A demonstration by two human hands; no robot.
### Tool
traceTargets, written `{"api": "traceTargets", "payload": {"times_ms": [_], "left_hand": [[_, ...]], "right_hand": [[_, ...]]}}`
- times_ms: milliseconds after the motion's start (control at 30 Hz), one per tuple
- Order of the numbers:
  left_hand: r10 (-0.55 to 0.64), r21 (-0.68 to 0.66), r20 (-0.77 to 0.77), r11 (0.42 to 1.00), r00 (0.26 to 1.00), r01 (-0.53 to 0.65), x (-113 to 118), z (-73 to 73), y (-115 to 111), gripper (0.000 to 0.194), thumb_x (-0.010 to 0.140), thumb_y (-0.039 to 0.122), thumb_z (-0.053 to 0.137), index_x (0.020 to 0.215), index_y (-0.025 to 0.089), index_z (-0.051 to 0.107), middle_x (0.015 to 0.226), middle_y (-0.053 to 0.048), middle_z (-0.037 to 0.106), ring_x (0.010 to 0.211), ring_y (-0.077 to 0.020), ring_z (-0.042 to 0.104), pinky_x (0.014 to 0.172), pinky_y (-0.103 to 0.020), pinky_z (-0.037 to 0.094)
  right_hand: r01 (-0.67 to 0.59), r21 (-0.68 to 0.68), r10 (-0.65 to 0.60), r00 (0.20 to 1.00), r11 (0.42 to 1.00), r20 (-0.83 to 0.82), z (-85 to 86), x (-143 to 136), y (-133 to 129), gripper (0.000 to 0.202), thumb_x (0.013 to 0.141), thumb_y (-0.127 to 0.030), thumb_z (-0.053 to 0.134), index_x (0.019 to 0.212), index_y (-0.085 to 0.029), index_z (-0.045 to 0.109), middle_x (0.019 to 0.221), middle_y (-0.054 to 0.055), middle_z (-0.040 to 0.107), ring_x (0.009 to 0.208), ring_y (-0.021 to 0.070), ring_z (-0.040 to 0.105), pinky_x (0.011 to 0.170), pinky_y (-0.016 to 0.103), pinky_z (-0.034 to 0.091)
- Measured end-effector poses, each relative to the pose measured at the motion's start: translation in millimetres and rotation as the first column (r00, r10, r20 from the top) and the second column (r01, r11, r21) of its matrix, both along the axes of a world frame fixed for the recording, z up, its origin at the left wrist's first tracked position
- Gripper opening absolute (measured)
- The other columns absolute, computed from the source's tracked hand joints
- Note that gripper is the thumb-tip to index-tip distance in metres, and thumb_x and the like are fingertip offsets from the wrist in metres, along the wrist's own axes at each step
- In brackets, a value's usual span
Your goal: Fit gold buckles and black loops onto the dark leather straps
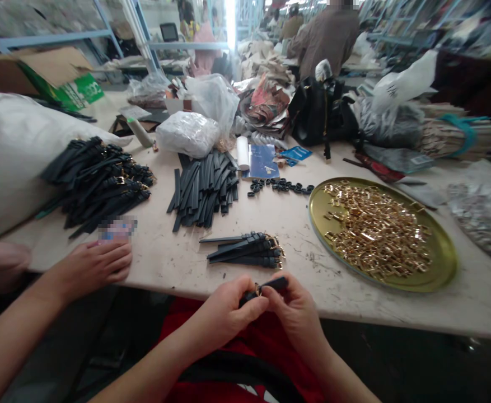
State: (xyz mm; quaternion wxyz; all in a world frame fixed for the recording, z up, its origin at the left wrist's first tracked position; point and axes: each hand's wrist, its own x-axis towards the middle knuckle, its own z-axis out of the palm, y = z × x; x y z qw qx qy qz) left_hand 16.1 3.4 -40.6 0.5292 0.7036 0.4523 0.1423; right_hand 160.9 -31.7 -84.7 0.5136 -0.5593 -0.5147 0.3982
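My left hand (233, 302) and my right hand (293, 305) meet at the table's front edge, their fingers closed on one dark strap (275, 284) with a small gold buckle between them. Just beyond lies a small bundle of black straps (245, 249), gold buckles at its right end. Plain dark strips (207, 187) form a pile farther back, with small black loops (281, 184) to its right. A round gold tray (444, 263) at the right bears many gold buckles (375, 229). More buckled straps (98, 182) are heaped at the left.
Another person's hand (106, 262) rests on the table (157, 268) at the left, by a pinkish, pixelated item. Behind are a white roll (242, 153), a blue booklet (263, 160), plastic bags (188, 133), a black bag (323, 112) and a green-and-brown box (66, 89).
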Motion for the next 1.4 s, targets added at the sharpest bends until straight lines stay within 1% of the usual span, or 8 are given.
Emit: {"api": "traceTargets", "payload": {"times_ms": [167, 333, 633, 867, 1033, 1200, 1300, 1400], "left_hand": [[0.031, 0.065, -0.037, 0.997, 0.999, -0.029, -3, 5.0, -7, 0.032, 0.078, 0.047, 0.047, 0.066, 0.018, 0.042, 0.055, 0.006, 0.041, 0.051, -0.0091, 0.037, 0.046, -0.02, 0.028], [0.023, 0.039, 0.139, 0.999, 0.99, -0.028, -2, 5.5, -16, 0.029, 0.078, 0.035, 0.049, 0.1, 0.018, 0.043, 0.059, 0.007, 0.049, 0.048, -0.0091, 0.046, 0.05, -0.02, 0.036], [0.111, 0.047, 0.188, 0.991, 0.976, -0.122, -8, 7.8, -7, 0.037, 0.08, 0.053, 0.04, 0.073, 0.018, 0.046, 0.05, 0.007, 0.038, 0.046, -0.0077, 0.032, 0.044, -0.019, 0.026], [0.156, -0.072, 0.147, 0.987, 0.977, -0.147, -2, -4.9, 28, 0.042, 0.077, 0.06, 0.04, 0.072, 0.018, 0.044, 0.045, 0.008, 0.036, 0.044, -0.008, 0.029, 0.045, -0.02, 0.024], [0.19, -0.075, 0.099, 0.98, 0.977, -0.184, -2, -17.9, 51, 0.037, 0.08, 0.053, 0.039, 0.073, 0.018, 0.046, 0.05, 0.006, 0.041, 0.049, -0.0094, 0.038, 0.049, -0.021, 0.029], [0.22, -0.062, 0.107, 0.975, 0.97, -0.214, 1, -11.5, 60, 0.029, 0.082, 0.045, 0.04, 0.071, 0.018, 0.045, 0.05, 0.006, 0.041, 0.048, -0.0087, 0.038, 0.049, -0.021, 0.03], [0.27, -0.047, 0.167, 0.963, 0.948, -0.266, 5, 0.8, 59, 0.028, 0.082, 0.042, 0.043, 0.069, 0.017, 0.044, 0.049, 0.006, 0.041, 0.046, -0.0071, 0.036, 0.047, -0.019, 0.03], [0.321, -0.14, 0.246, 0.946, 0.915, -0.294, 8, 7.1, 54, 0.029, 0.08, 0.045, 0.043, 0.072, 0.017, 0.045, 0.045, 0.008, 0.04, 0.038, -0.0054, 0.03, 0.039, -0.018, 0.024]], "right_hand": [[-0.107, -0.084, 0.084, 0.967, 0.991, -0.242, 18.3, -5, -15, 0.027, 0.076, -0.043, 0.058, 0.069, -0.018, 0.05, 0.061, -0.004, 0.048, 0.058, 0.0093, 0.043, 0.055, 0.022, 0.036], [-0.307, 0.001, 0.307, 0.951, 0.952, -0.035, 34.7, 21, -9, 0.046, 0.085, -0.054, 0.034, 0.072, -0.016, 0.057, 0.064, 0.002, 0.056, 0.061, 0.0122, 0.051, 0.058, 0.025, 0.041], [0.24, 0.096, -0.241, 0.705, 0.966, 0.666, 50.7, 168, 134, 0.021, 0.079, -0.025, 0.044, 0.084, -0.013, 0.06, 0.081, 0.01, 0.062, 0.075, 0.0183, 0.055, 0.069, 0.03, 0.04], [0.166, 0.066, -0.142, 0.502, 0.984, 0.853, 25.9, 149, 225, 0.014, 0.076, -0.017, 0.052, 0.081, -0.016, 0.065, 0.092, 0.011, 0.062, 0.087, 0.0201, 0.054, 0.076, 0.029, 0.036], [0.087, 0.036, -0.075, 0.511, 0.996, 0.856, 16.8, 138, 248, 0.009, 0.072, -0.012, 0.054, 0.07, -0.014, 0.063, 0.09, 0.015, 0.059, 0.093, 0.0259, 0.052, 0.08, 0.035, 0.034], [-0.043, -0.013, 0.04, 0.709, 0.999, 0.704, 19.2, 105, 200, 0.017, 0.08, -0.028, 0.05, 0.089, -0.015, 0.059, 0.08, 0.006, 0.06, 0.074, 0.0171, 0.055, 0.068, 0.03, 0.041], [-0.202, -0.112, 0.209, 0.976, 0.973, 0.055, 23.2, 69, 148, 0.032, 0.081, -0.041, 0.05, 0.103, -0.018, 0.055, 0.075, 0.001, 0.06, 0.059, 0.0109, 0.053, 0.055, 0.025, 0.043], [-0.29, -0.15, 0.177, 0.841, 0.945, -0.511, 28.6, 38, 103, 0.029, 0.071, -0.039, 0.065, 0.095, -0.023, 0.06, 0.081, -0.001, 0.062, 0.06, 0.008, 0.056, 0.06, 0.024, 0.046]]}}
